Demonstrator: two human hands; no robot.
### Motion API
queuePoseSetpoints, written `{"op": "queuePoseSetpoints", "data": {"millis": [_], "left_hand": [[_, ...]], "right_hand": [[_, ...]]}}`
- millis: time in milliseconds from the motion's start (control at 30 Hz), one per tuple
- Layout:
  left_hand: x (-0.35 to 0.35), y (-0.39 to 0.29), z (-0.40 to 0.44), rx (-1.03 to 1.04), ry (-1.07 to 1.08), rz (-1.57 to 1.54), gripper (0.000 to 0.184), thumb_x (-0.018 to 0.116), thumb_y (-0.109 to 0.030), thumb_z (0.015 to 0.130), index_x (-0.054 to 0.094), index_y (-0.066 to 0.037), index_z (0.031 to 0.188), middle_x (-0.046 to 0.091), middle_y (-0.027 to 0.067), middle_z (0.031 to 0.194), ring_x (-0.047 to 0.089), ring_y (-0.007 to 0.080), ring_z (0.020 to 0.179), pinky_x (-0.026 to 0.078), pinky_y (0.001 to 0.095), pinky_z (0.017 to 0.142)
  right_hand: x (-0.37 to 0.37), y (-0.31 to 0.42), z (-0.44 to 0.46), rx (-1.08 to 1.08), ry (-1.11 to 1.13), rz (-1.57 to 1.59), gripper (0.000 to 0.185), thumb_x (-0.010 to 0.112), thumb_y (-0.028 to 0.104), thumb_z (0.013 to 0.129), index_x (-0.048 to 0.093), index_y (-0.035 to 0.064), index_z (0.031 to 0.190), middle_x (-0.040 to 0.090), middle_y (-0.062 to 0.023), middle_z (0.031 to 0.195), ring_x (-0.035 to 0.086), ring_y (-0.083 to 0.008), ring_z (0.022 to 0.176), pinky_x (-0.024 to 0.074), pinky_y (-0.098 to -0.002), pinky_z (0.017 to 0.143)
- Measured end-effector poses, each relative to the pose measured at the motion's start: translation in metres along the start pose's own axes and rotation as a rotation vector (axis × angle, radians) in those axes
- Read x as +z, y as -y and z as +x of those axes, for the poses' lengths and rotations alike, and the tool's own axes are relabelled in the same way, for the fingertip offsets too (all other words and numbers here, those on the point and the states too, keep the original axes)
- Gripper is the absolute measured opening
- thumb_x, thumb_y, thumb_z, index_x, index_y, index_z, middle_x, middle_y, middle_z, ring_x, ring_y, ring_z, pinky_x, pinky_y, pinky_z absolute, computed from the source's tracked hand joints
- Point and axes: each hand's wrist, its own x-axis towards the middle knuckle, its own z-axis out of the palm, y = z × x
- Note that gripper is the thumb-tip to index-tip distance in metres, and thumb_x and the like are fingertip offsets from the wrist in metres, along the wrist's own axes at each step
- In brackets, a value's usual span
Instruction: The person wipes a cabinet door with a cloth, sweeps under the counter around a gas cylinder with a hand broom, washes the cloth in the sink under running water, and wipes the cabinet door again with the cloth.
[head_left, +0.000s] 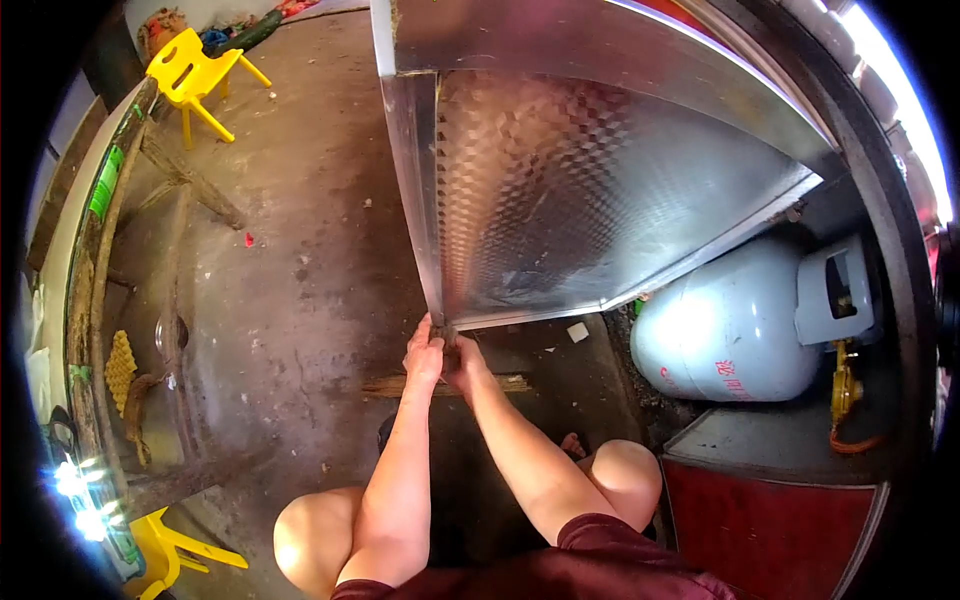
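A large metal cabinet [560,200] with a shiny patterned panel and a plain metal frame fills the upper middle of the head view. At its near lower corner, my left hand [425,355] is closed around the frame from the left. My right hand [464,364] grips close beside it, on the right of the same corner. My fingers partly hide the corner, and a small dark piece shows between the hands. Just under my wrists, a strip of wood [510,384] lies on the floor.
A grey gas cylinder [725,325] with a brass valve [846,390] lies on the right, above a red panel [765,525]. Yellow chairs [195,75] stand at the left. A wooden-framed table [185,330] runs along that side. A small white piece [578,332] sits near the cabinet.
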Motion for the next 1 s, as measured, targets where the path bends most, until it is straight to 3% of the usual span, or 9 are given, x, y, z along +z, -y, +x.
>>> {"op": "queuePoseSetpoints", "data": {"millis": [267, 333, 400, 467, 567, 667, 733, 900, 1000], "left_hand": [[0.015, -0.050, -0.033, 0.162, -0.083, -0.431, 0.062, 0.061, -0.020, 0.086, 0.035, -0.011, 0.143, 0.048, 0.0115, 0.135, 0.045, 0.0187, 0.122, 0.033, 0.0291, 0.102], [0.026, -0.042, -0.035, 0.190, -0.145, -0.383, 0.064, 0.058, -0.016, 0.085, 0.032, -0.011, 0.143, 0.045, 0.0148, 0.138, 0.042, 0.0216, 0.125, 0.031, 0.0303, 0.103], [0.039, -0.045, -0.047, 0.165, -0.235, -0.329, 0.066, 0.057, -0.015, 0.084, 0.030, -0.010, 0.144, 0.044, 0.0173, 0.137, 0.043, 0.0235, 0.124, 0.032, 0.0309, 0.103], [0.053, -0.039, -0.049, 0.115, -0.132, -0.327, 0.073, 0.060, -0.013, 0.079, 0.027, -0.010, 0.144, 0.044, 0.0187, 0.132, 0.050, 0.0231, 0.109, 0.039, 0.0319, 0.095], [0.081, -0.074, -0.082, 0.124, -0.043, -0.334, 0.074, 0.061, -0.011, 0.078, 0.029, -0.012, 0.144, 0.046, 0.0159, 0.127, 0.048, 0.0190, 0.099, 0.039, 0.0283, 0.089], [0.116, -0.077, -0.084, 0.219, 0.043, -0.297, 0.074, 0.062, -0.011, 0.077, 0.029, -0.012, 0.144, 0.045, 0.0174, 0.128, 0.049, 0.0182, 0.103, 0.041, 0.0273, 0.089], [0.119, -0.111, -0.111, 0.214, 0.151, -0.435, 0.073, 0.064, -0.010, 0.078, 0.032, -0.012, 0.143, 0.043, 0.0208, 0.135, 0.048, 0.0221, 0.116, 0.041, 0.0325, 0.094], [0.131, -0.151, -0.132, 0.246, 0.333, -0.432, 0.061, 0.058, -0.022, 0.088, 0.033, -0.021, 0.144, 0.040, 0.0164, 0.142, 0.045, 0.0228, 0.121, 0.041, 0.0376, 0.092], [0.141, -0.200, -0.152, 0.393, 0.431, -0.596, 0.058, 0.056, -0.031, 0.093, 0.032, -0.018, 0.144, 0.042, 0.0115, 0.140, 0.045, 0.0212, 0.122, 0.040, 0.0390, 0.094]], "right_hand": [[0.023, 0.097, -0.051, -0.252, 0.074, 0.063, 0.025, 0.048, 0.019, 0.083, 0.062, 0.0017, 0.094, 0.066, -0.0164, 0.096, 0.065, -0.0306, 0.092, 0.0522, -0.0406, 0.087], [0.010, 0.128, -0.068, -0.373, 0.561, 0.087, 0.017, 0.048, 0.014, 0.077, 0.060, 0.0020, 0.079, 0.060, -0.0118, 0.075, 0.057, -0.0261, 0.065, 0.0496, -0.0351, 0.061], [0.006, 0.163, -0.102, -0.451, 0.547, 0.013, 0.017, 0.040, 0.010, 0.076, 0.053, 0.0054, 0.066, 0.059, -0.0113, 0.071, 0.049, -0.0166, 0.050, 0.0375, -0.0288, 0.040], [0.016, 0.199, -0.159, -0.732, 0.227, -0.344, 0.015, 0.044, 0.010, 0.076, 0.052, 0.0065, 0.064, 0.056, -0.0078, 0.066, 0.047, -0.0142, 0.044, 0.0333, -0.0246, 0.035], [0.007, 0.250, -0.168, -1.200, -0.152, 0.056, 0.009, 0.054, 0.008, 0.075, 0.056, 0.0053, 0.083, 0.056, -0.0053, 0.063, 0.050, -0.0142, 0.042, 0.0393, -0.0259, 0.035], [0.015, 0.268, -0.196, -1.518, -0.594, -0.191, 0.034, 0.055, 0.013, 0.077, 0.052, 0.0010, 0.109, 0.060, -0.0112, 0.086, 0.059, -0.0162, 0.067, 0.0461, -0.0270, 0.053], [0.035, 0.268, -0.214, -1.574, -0.544, -0.306, 0.040, 0.058, 0.010, 0.078, 0.049, 0.0014, 0.116, 0.057, -0.0067, 0.102, 0.057, -0.0170, 0.089, 0.0473, -0.0289, 0.082], [-0.025, 0.289, -0.165, -1.129, -0.474, -0.668, 0.038, 0.059, 0.016, 0.078, 0.052, 0.0010, 0.113, 0.060, -0.0106, 0.099, 0.060, -0.0190, 0.085, 0.0497, -0.0322, 0.075], [-0.008, 0.288, -0.217, -0.851, -0.057, -0.692, 0.036, 0.055, 0.015, 0.079, 0.058, -0.0002, 0.111, 0.062, -0.0113, 0.104, 0.058, -0.0205, 0.098, 0.0438, -0.0319, 0.088]]}}
